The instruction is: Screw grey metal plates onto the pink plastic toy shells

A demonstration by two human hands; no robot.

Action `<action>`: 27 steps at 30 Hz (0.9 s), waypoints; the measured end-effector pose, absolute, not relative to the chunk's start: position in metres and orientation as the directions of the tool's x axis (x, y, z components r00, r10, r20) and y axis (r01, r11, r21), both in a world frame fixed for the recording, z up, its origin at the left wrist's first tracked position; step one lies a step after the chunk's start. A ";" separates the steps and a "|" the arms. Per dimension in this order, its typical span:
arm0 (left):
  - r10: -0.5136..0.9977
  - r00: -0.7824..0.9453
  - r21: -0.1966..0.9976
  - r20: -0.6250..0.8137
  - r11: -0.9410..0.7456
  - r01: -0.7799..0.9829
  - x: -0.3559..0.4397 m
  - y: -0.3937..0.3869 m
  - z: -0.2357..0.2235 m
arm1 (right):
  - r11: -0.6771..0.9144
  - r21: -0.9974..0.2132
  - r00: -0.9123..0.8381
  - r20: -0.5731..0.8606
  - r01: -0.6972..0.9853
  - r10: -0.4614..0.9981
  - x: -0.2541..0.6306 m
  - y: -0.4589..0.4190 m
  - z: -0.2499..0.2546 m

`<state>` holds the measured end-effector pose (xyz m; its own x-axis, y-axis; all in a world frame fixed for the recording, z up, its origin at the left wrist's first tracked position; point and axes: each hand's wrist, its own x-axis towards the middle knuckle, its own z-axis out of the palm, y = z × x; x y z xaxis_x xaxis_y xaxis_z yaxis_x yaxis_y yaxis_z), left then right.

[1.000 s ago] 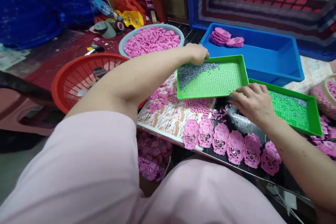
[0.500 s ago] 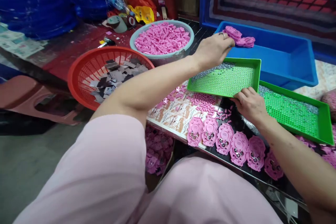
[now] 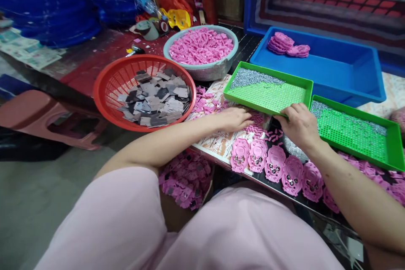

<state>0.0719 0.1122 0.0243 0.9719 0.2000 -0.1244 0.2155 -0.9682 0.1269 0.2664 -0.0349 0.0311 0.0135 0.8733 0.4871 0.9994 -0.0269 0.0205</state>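
Observation:
My right hand [image 3: 300, 128] grips the near edge of a green perforated tray [image 3: 268, 95], thumb below the rim and fingers over it. Small silvery metal pieces [image 3: 253, 76] lie heaped along the tray's far left side. My left hand [image 3: 234, 119] is low in front of the tray, fingers stretched out over small pink plastic pegs [image 3: 255, 128]; nothing shows in its grasp, though its fingertips are partly hard to see. Closer to me, several pink plastic casings [image 3: 274, 163] with shiny round metal bits stand in a row along the table edge.
A second green tray [image 3: 354, 135] lies at the right. Behind is a blue bin [image 3: 341, 65] with stacked pink casings [image 3: 281, 43]. To the left stand a red basket [image 3: 104, 97] of grey flat pieces and a grey basin [image 3: 202, 67] of pink parts. A pink stool [image 3: 27, 112] is at far left.
My left hand has come down from beside the blue bin's stacked casings to the pink pegs in front of the tray. My right hand stays on the tray's edge.

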 end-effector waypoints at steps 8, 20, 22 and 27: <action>0.077 0.988 0.200 -0.138 -0.974 0.104 0.090 0.107 0.010 | -0.103 -0.004 0.095 0.415 0.995 0.905 0.278 -0.036 0.014; 0.032 0.992 0.179 -0.119 -0.982 0.053 0.078 0.102 0.010 | -0.120 0.036 0.112 0.174 0.992 0.978 0.287 -0.029 0.014; 0.034 0.994 0.183 -0.106 -0.982 0.053 0.077 0.102 0.009 | -0.092 0.050 0.086 0.114 0.994 0.990 0.290 -0.030 0.023; 0.020 0.999 0.177 -0.043 -0.984 0.027 0.074 0.102 0.009 | -0.065 0.079 0.062 0.049 0.995 0.997 0.299 -0.038 0.041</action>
